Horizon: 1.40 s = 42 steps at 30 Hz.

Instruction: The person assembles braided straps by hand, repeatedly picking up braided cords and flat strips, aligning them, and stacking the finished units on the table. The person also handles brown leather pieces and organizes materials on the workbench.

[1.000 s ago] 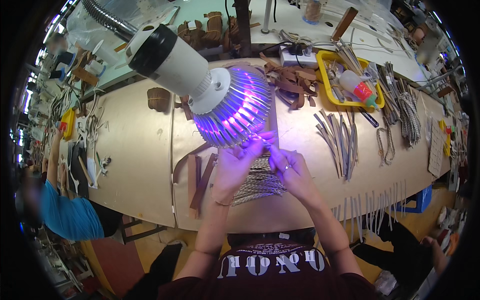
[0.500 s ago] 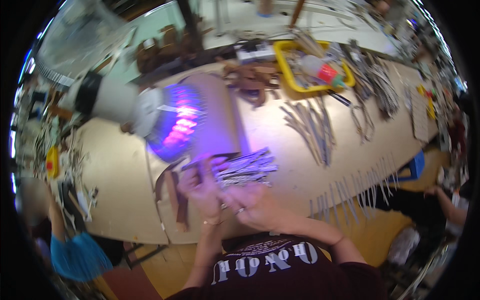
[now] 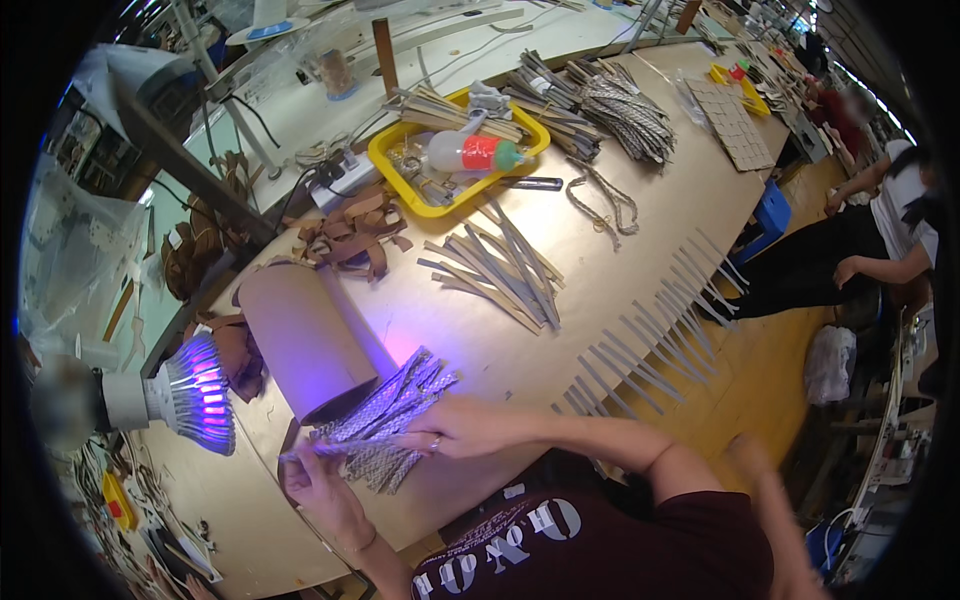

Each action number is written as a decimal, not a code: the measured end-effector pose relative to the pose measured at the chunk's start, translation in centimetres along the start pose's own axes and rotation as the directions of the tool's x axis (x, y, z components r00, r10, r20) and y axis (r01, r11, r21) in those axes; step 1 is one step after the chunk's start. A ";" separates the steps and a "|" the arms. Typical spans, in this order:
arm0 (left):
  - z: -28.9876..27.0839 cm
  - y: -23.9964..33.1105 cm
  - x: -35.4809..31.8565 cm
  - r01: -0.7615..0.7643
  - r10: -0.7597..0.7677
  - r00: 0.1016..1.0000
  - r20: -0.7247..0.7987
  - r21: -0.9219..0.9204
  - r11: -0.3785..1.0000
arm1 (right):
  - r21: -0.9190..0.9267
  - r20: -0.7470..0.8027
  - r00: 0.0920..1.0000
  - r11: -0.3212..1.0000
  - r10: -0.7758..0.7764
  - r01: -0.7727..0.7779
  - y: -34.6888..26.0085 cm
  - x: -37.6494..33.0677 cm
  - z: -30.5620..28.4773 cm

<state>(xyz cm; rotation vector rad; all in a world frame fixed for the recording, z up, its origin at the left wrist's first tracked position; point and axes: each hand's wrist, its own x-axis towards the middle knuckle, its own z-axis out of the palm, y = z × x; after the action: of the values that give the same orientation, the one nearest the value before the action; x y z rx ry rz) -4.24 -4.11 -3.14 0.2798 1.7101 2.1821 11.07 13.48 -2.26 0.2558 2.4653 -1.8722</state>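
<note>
Between my two hands one braided strip [image 3: 365,443] is pulled out flat, crossing over a pile of similar grey-and-white braided strips [image 3: 392,400]. My left hand [image 3: 320,492] pinches its left end. The fingers of my right hand [image 3: 455,427], which wears a ring, are closed on its other end near the pile. Just beyond the pile lies a brown cylinder [image 3: 305,340], its near end by the strips. A bulb-like lamp [image 3: 200,395] with a ribbed silver body glows purple at the left and tints the cylinder and strips.
A yellow tray [image 3: 447,208] holds a bottle with a green cap [image 3: 505,155]. Thin flat strips [image 3: 500,270] lie mid-table, brown scraps [image 3: 350,235] behind the cylinder. Separate strips [image 3: 650,330] line the table's right edge. Braided bundles [image 3: 625,105] lie far back. Another person [image 3: 880,220] sits at right.
The view has swung, so the lamp now sits farther left. My hands, earlier close together at the bundle, are now apart with a single braided strip stretched between them.
</note>
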 end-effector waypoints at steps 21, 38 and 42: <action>-0.7 -3.8 -4.4 -0.336 0.575 0.818 0.036 0.841 0.425 | -0.275 -0.959 0.275 0.445 -0.067 -0.852 11.0 -10.8 -20.4; 3.8 -1.1 -4.6 -0.506 0.609 0.767 0.199 0.772 0.385 | 0.139 -0.972 0.111 0.890 0.206 -0.435 15.5 -15.2 -27.5; 4.6 -0.9 -4.9 -0.582 0.557 0.769 0.314 0.704 0.407 | 0.177 -0.950 0.225 0.967 0.216 -0.182 14.5 -16.7 -26.8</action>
<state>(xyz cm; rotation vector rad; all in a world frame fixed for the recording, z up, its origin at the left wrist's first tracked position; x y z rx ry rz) 2.06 -1.69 -2.59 1.3009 2.7733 1.5557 31.66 41.15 -6.63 2.2908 2.6350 -1.8498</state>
